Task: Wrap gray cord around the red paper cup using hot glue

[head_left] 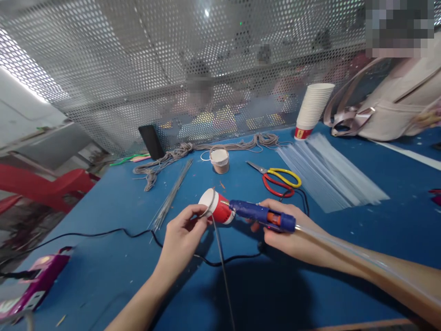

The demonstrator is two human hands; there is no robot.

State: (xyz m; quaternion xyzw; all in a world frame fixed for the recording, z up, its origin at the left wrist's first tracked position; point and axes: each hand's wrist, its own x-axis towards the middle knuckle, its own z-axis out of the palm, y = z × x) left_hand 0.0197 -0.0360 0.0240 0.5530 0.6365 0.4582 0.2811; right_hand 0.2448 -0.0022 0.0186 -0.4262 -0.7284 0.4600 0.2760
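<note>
My left hand [186, 234] pinches a red and white paper cup [222, 209] by its rim, tilted on its side above the blue table. A grey cord [221, 250] runs over the cup near the rim and trails down toward me. My right hand [285, 230] grips a blue hot glue gun [255, 212] with a long clear glue stick [347, 246] in its back end. The gun's metal nozzle is at the cup's red side; whether it touches the cup or cord I cannot tell. Beyond the cup stands a small cup [220, 161] wrapped in cord, with a white top and a loop handle.
Scissors [275, 177] with yellow and red handles lie right of centre. Clear glue sticks [327, 174], stacked paper cups [314, 110] and a bag [382, 110] are at right. Wires [172, 195], cord coils [165, 161], a black phone [151, 141] and a purple power strip [43, 285] lie left.
</note>
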